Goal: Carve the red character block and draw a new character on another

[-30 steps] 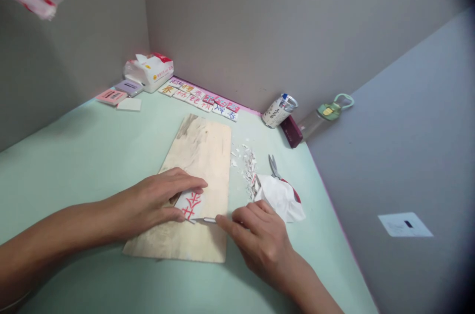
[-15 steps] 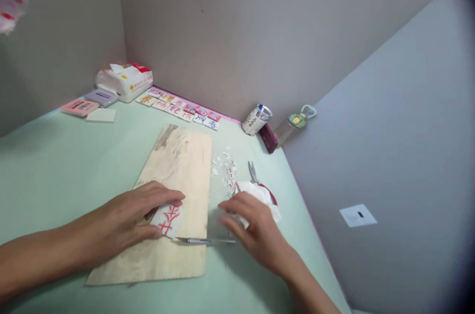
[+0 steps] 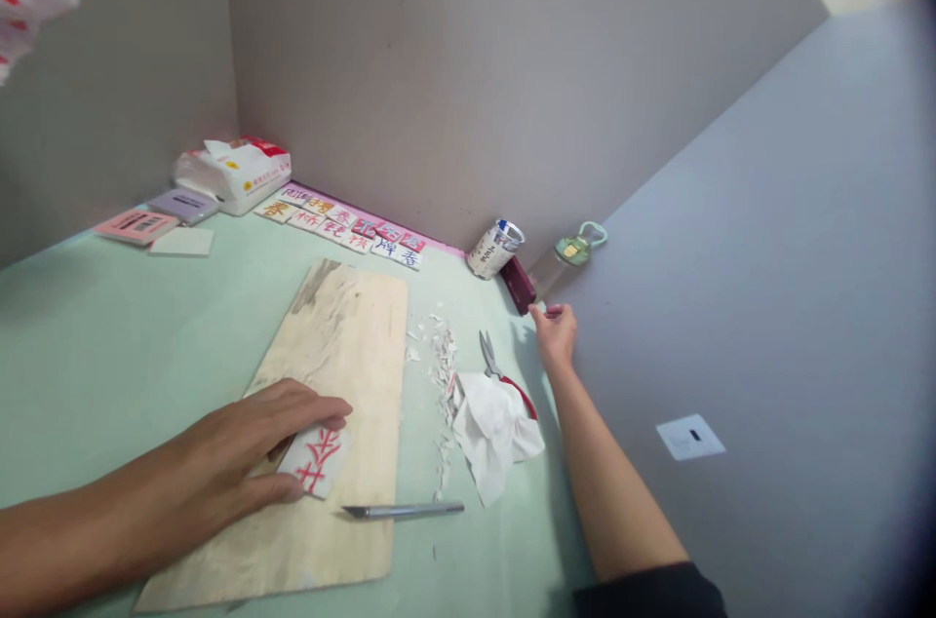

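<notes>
My left hand [image 3: 255, 447] rests on the wooden board [image 3: 358, 355], its thumb and fingers gripping a small white block [image 3: 320, 462] with red written characters. Close to that block lies a craft knife [image 3: 406, 510], its blade over the board and its handle past the right edge. At the far right, my right hand [image 3: 557, 335] is stretched out beside the end of a dark maroon box [image 3: 518, 287], just below a clear bottle [image 3: 566, 262] with a green lid. Its fingers are curved, with a gap from the thumb; I see nothing held.
White shavings [image 3: 443, 355] lie right of the board, near a crumpled tissue [image 3: 493, 423] and red-handled scissors [image 3: 508, 374]. Behind stand a can [image 3: 495, 250], rows of lettered tiles [image 3: 351, 228] and a tissue pack [image 3: 234, 174]. Pink and purple packets [image 3: 136, 225] lie at left.
My right hand has moved from beside the craft knife, away and to the right, to the maroon box and bottle. My left hand still holds the block; the view has shifted slightly.
</notes>
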A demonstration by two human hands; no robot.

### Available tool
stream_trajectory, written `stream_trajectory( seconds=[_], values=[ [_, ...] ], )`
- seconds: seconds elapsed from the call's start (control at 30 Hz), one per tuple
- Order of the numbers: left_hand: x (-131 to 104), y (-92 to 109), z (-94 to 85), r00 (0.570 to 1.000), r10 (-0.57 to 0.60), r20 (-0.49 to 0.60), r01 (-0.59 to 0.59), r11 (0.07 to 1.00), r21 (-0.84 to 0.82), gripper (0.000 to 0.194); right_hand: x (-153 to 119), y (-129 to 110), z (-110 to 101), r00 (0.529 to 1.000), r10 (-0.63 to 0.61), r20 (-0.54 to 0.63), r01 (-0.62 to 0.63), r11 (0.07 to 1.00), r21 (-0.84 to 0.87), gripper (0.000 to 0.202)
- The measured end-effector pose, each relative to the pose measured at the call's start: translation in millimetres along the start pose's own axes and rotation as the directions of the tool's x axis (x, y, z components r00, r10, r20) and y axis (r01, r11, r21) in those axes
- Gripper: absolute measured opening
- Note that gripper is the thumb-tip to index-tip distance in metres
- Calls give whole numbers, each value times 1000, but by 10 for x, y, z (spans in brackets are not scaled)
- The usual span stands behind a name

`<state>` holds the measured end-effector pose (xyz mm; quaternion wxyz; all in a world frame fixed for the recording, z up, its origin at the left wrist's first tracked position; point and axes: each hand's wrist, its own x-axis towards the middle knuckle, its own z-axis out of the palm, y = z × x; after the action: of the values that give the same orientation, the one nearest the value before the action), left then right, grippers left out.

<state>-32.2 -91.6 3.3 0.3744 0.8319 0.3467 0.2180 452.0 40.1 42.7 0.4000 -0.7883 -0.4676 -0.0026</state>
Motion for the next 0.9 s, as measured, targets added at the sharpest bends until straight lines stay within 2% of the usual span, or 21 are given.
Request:
stream_trajectory(
  seconds=[0.13, 0.23, 0.3, 0.47, 0.63, 0.9],
  values=[
    [14, 4, -20, 1000, 4, -17, -4, 1000, 19, 49, 88, 37, 181, 992, -98, -76, 87, 986, -141, 34],
    [26, 27, -68, 999, 0, 47, -2, 998, 58, 51, 172, 62, 257, 980, -183, -84, 159, 960, -232, 33],
    [30, 39, -94, 998, 6, 67, -11, 997, 71, 51, 210, 92, 272, 967, -241, -78, 210, 935, -286, 33],
    [19, 28, -90, 999, 27, 34, -30, 997, 73, 53, 153, 214, 199, 922, -386, -36, 337, 844, -418, 32],
    [15, 16, -68, 999, 33, 10, -33, 997, 67, 52, -65, 359, 29, 844, -528, 92, 491, 693, -528, 31],
    [17, 32, -56, 999, 38, -9, -37, 998, 49, 52, -370, 498, -176, 676, -654, 340, 701, 426, -573, 26]
  ],
)
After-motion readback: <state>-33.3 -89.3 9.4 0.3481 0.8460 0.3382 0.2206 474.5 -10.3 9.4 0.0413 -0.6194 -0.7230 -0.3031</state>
